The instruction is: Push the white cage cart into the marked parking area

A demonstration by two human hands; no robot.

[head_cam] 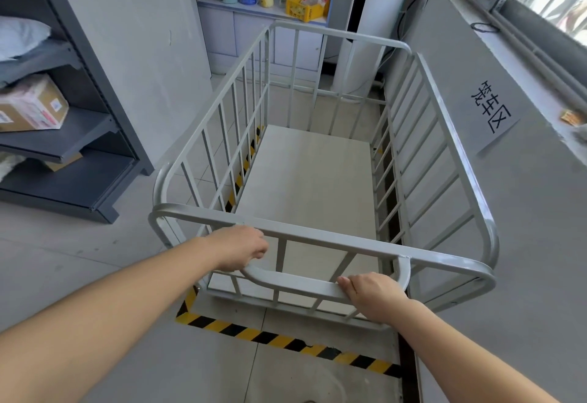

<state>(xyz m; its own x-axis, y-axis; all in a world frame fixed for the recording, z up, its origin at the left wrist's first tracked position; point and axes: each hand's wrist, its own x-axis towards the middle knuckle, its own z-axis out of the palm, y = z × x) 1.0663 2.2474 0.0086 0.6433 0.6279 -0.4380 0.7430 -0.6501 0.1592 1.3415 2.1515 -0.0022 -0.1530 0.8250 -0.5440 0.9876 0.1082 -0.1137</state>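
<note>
The white cage cart (317,180) stands in front of me, empty, with barred sides and a pale floor panel. Its curved push handle (295,282) runs along the near end. My left hand (238,250) grips the handle's left bend and my right hand (371,294) grips its right end. Yellow-and-black hazard tape (286,342) marks the parking area on the floor; one strip runs across below the cart's near end, another along its left side. The cart sits inside these strips, close to the right wall.
A grey shelving unit (79,136) with a cardboard box stands at the left. A paper sign (492,117) hangs on the right wall under a window. Beyond the cart are a white pillar (352,63) and a counter (254,9) with bottles and a yellow crate.
</note>
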